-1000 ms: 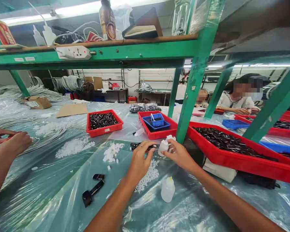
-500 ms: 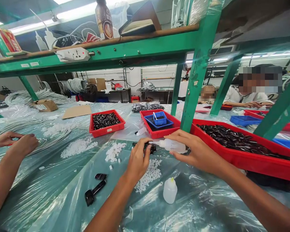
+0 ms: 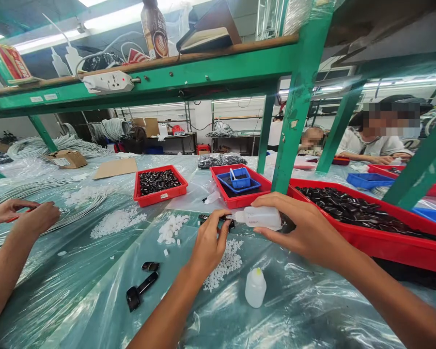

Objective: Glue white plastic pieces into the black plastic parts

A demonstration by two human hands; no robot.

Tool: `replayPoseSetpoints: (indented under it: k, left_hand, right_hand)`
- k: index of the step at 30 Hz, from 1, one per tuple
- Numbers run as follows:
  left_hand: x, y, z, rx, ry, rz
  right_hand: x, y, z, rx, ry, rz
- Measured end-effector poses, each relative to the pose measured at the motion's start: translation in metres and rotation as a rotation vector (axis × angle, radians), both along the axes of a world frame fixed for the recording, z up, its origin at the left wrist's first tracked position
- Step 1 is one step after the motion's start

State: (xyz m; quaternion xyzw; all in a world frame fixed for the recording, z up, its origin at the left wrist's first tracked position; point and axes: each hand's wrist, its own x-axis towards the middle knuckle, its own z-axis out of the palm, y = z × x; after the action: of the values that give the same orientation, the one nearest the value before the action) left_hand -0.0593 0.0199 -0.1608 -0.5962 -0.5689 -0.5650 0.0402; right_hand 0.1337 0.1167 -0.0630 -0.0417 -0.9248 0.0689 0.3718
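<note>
In the middle of the head view my left hand (image 3: 209, 245) pinches a small glossy black plastic part (image 3: 231, 224), mostly covered by the fingers. My right hand (image 3: 300, 225) grips a translucent squeeze bottle (image 3: 264, 218) held on its side, its nozzle pointing left to the left fingertips. Whether the tip touches the part is hidden. Just below lies a pile of tiny white pieces (image 3: 227, 261). A second squeeze bottle (image 3: 255, 288) with a yellowish tip stands upright nearer me. Several black parts (image 3: 141, 291) rest left of my forearm.
Red trays of black parts (image 3: 160, 182) (image 3: 366, 213) stand behind and to the right. A blue scoop-like tray (image 3: 240, 178) sits in another red tray. Green shelf posts (image 3: 294, 121) rise close behind my right hand. At left, another person's hands (image 3: 39, 215) work beside coiled cables.
My right hand has tipped the squeeze bottle closer to level and shifted it slightly. My left hand stays pinched on the black part with little movement.
</note>
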Motion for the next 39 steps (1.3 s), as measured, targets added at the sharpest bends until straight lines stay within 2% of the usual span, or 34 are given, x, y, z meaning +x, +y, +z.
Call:
replayPoseSetpoints:
  k: [8,32,39]
  left_hand:
    - [0.001,-0.001,-0.001,-0.005,-0.004,-0.042]
    - [0.003,-0.002,0.002,0.003,0.005,-0.060]
    - [0.001,-0.003,0.003,0.022,0.066,-0.042]
  right_hand:
    - [0.000,-0.007,0.002,0.119,0.065,0.088]
    - [0.003,-0.010,0.004,0.165,0.034,0.053]
    - [0.004,-0.013,0.005,0.183,0.027,0.066]
